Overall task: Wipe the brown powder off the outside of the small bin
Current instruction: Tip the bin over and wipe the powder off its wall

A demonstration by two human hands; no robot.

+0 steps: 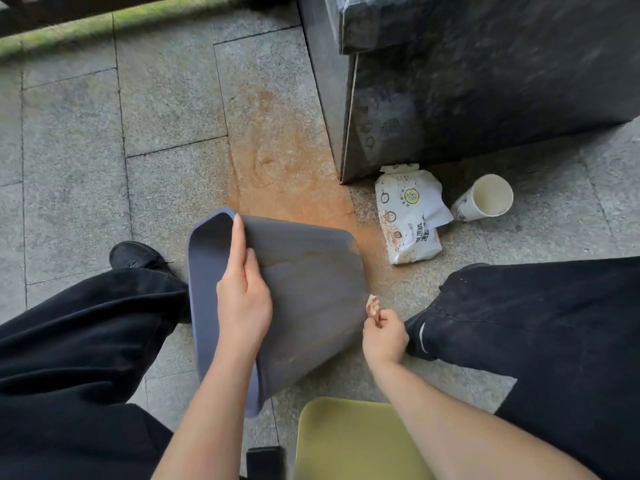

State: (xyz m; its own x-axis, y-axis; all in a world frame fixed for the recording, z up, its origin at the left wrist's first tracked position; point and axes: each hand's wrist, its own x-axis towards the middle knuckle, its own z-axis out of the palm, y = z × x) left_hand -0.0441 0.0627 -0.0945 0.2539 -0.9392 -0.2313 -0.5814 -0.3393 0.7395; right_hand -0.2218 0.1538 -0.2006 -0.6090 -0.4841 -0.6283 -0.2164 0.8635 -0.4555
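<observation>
Small bin (304, 299) tipped on side over floor (104, 133), open mouth facing left, base right. Left hand (242, 299) grips rim, thumb outside. Right hand (384, 336), just right of base, pinches soiled wipe (372, 305). Brown powder (294, 188) beyond.

There is one dark grey plastic bin (304, 289), one white paper cup (485, 199), one white crinkly wipes pack (408, 216), two black shoes (135, 254), and two hands: the left hand (242, 296) and the right hand (384, 336).
</observation>
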